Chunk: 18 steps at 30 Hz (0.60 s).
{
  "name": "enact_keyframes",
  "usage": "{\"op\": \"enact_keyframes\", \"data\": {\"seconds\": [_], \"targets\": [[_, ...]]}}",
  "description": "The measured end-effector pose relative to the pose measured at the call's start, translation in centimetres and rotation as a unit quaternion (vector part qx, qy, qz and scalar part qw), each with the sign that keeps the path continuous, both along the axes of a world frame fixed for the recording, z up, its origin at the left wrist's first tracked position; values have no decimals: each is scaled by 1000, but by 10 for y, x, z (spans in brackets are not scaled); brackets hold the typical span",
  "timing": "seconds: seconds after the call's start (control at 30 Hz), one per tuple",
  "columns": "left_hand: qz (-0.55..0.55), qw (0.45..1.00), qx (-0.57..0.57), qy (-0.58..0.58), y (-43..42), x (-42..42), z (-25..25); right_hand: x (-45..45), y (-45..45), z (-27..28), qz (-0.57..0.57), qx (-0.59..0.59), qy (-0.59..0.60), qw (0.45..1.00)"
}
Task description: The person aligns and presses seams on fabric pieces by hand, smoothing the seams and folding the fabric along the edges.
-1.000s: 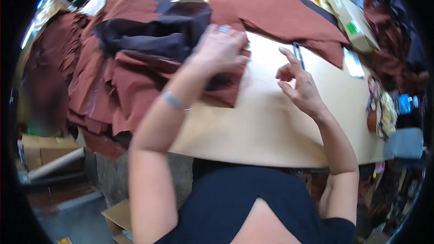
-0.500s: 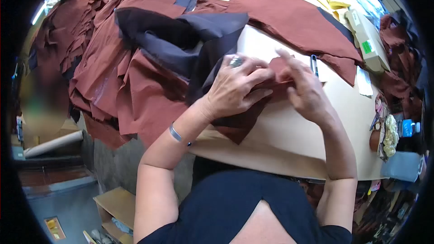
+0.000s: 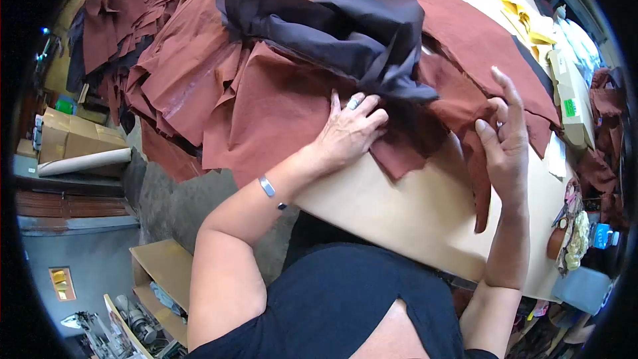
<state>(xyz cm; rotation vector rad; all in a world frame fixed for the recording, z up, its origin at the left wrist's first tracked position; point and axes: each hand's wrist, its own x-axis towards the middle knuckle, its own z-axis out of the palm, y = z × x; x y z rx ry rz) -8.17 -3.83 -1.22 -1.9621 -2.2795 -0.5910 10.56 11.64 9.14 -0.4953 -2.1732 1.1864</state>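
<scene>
Over the table (image 3: 399, 216), a bulky rust-brown garment piece (image 3: 282, 103) is spread, with its near edge hanging over the left side; on top of it, a dark navy lining (image 3: 335, 33) is bunched in loose folds. By the left hand (image 3: 352, 133) the garment piece is touched just below the lining; its fingers are bent over the cloth, but because the fingertips are partly covered, it cannot be told if fabric is clamped there; a ring (image 3: 353, 103) and, at the wrist, a silver bracelet (image 3: 267, 187) are worn. By the right hand (image 3: 508, 146), which is placed farther to the right, a rust-brown flap (image 3: 458, 90) is held between the thumb and the curled fingers; the index finger is stretched upward, apart from the thumb; a narrow end of the flap is hung beside the wrist. Behind this hand, a flat rust-brown panel (image 3: 482, 43) is laid on the far right part of the table; beside it a pale carton (image 3: 570, 96) with a green label is placed, and a yellow cloth (image 3: 525, 23) is seen farther away; near the right edge, a bottle (image 3: 603, 237) with blue label is kept.
</scene>
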Motion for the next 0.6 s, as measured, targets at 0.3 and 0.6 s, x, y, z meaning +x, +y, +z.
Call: {"op": "enact_keyframes", "data": {"seconds": [0.3, 0.6], "targets": [[-127, 990, 54, -10, 19, -26, 7, 50, 47, -49, -60, -145, 37, 987], [-206, 978, 24, 11, 0, 50, 11, 33, 53, -66, -87, 58, -177, 979]]}}
